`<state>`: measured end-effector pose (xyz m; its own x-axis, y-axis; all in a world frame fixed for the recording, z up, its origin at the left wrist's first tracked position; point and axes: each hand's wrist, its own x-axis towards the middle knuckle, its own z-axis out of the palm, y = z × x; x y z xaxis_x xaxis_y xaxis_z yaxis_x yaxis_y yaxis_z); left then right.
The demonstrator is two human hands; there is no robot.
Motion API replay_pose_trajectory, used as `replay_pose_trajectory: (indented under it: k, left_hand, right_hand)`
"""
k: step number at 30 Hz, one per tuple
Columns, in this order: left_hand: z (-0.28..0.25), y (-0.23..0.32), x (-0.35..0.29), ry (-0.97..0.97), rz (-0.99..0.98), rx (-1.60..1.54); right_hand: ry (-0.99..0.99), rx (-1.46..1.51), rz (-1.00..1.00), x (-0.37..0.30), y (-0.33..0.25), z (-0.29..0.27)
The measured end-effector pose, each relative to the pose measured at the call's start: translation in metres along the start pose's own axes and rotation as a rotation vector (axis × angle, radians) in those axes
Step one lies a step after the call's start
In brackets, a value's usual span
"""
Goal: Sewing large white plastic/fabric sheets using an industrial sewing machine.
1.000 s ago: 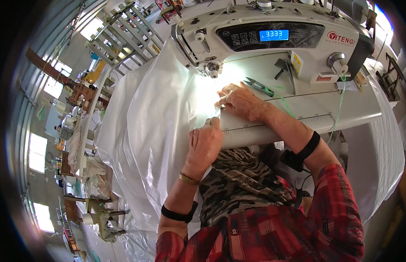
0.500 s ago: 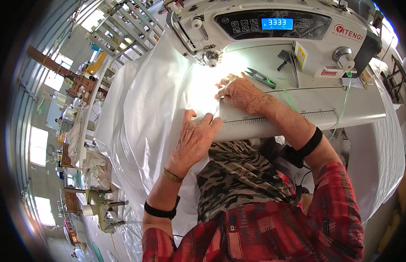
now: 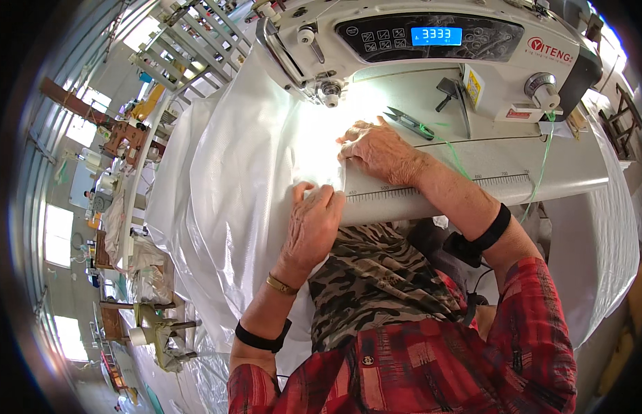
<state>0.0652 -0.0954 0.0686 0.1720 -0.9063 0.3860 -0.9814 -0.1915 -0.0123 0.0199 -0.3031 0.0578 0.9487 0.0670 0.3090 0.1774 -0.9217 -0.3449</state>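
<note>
A large glossy white plastic-like sheet (image 3: 238,172) drapes over the left of the sewing table. Its right edge runs toward the head of a white sewing machine (image 3: 417,76). My left hand (image 3: 310,224) pinches that edge near the table's front, fingers curled. Farther up, my right hand (image 3: 383,148) grips the same edge close to the machine's needle area, its fingertips washed out by the lamp's glare. Just beyond the right hand lies a pair of thread snips (image 3: 410,124) with dark blades and green thread around the handle.
A ruler scale (image 3: 431,186) runs along the front of the table. Behind the snips stands a small black knobbed part (image 3: 446,93) beside an upright plate. Green thread (image 3: 541,162) hangs from the machine's handwheel (image 3: 543,90). Metal racks (image 3: 190,52) stand at far left.
My left hand has turned slightly, and its forearm has swung a little to the right. The right hand stays nearly in place on the sheet's edge.
</note>
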Motion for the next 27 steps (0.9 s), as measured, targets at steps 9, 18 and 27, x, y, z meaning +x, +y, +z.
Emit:
replay_pose_trajectory:
  k: [9,18,27]
  left_hand:
    - [0.006,-0.020,0.020,0.011,-0.003,0.030]
    - [0.024,-0.043,0.038,0.015,-0.069,0.043]
    - [0.042,-0.057,0.052,0.043,-0.199,0.051]
  right_hand:
    - [0.052,-0.149,-0.002,0.008,0.011,0.018]
    - [0.053,-0.216,-0.010,0.007,0.005,0.014]
    - [0.054,-0.039,0.013,0.009,-0.002,0.005]
